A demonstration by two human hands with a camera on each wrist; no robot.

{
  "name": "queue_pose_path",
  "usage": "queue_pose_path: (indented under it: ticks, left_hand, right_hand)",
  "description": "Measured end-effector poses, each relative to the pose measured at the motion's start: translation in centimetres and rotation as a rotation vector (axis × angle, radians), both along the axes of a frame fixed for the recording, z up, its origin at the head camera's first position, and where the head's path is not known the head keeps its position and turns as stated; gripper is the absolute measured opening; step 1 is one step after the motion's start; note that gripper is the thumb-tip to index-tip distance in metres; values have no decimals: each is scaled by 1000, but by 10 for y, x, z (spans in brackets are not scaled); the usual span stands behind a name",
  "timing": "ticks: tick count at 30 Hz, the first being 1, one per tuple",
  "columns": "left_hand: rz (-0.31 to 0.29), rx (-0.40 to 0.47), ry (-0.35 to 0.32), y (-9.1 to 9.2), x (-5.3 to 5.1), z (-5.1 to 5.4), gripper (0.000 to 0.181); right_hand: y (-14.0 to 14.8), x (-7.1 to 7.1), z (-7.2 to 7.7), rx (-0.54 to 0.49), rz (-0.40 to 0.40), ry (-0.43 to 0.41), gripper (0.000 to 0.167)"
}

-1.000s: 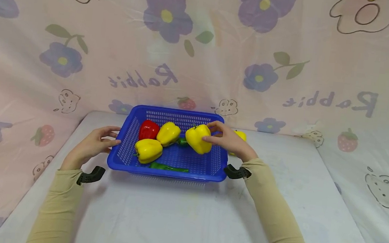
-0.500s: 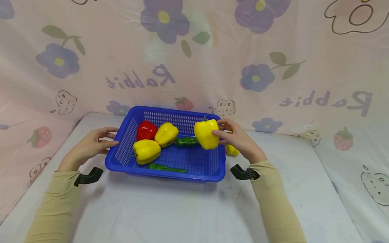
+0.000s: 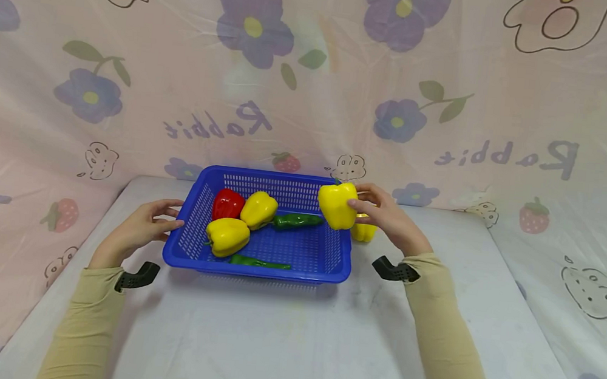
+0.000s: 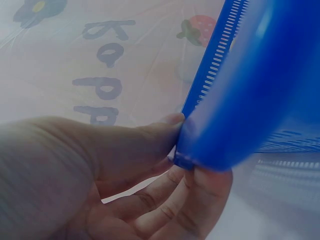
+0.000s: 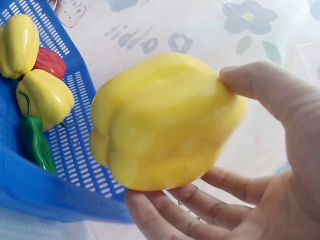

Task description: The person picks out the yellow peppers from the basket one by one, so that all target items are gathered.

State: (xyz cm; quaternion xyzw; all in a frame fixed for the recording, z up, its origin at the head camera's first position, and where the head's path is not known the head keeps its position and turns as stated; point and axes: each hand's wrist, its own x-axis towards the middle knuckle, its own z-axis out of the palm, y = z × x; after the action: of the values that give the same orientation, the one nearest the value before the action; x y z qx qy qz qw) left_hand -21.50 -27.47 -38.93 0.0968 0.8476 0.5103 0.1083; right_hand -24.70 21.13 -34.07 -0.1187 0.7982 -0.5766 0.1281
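yellow pepper [image 3: 337,204] aloft in the right hand [image 3: 391,217], at the right end of the blue basket [image 3: 263,271].

from where i stand, that hand pinches the glossy skin, and i can't tell whether the pepper hangs inside or just outside the basket. it might slip if the hold eases, or bump the other yellow bell [image 3: 363,232] on the tabletop [image 3: 266,344] beside the basket if lowered carelessly. the left hand [image 3: 137,228] pinches the basket's opposite edge; a tug there could skew it and roll the red pepper [image 3: 228,205] inside. the tabletop is pale, faintly smudged; behind rises a shiny pinkish sheet [image 3: 323,100] printed with purple flowers [image 3: 256,24] and mirrored lettering [image 3: 219,121].
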Motion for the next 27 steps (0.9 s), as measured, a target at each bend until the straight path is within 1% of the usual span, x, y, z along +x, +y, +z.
queue_pose_path:
  ticks: [7, 14, 20, 27]
  left_hand:
    - [1, -4, 10, -1, 0, -1, 62]
    - [1, 6, 3, 0, 1, 0, 62]
    - [1, 2, -1, 0, 1, 0, 63]
    - [13, 0, 12, 1, 0, -1, 61]
  right_hand:
    - [16, -1, -3, -13, -37, -33, 60]
    - [33, 4, -8, -27, -76, -25, 66]
    - [50, 7, -13, 20, -124, -25, 68]
    - [71, 9, -20, 22, -157, -53, 74]
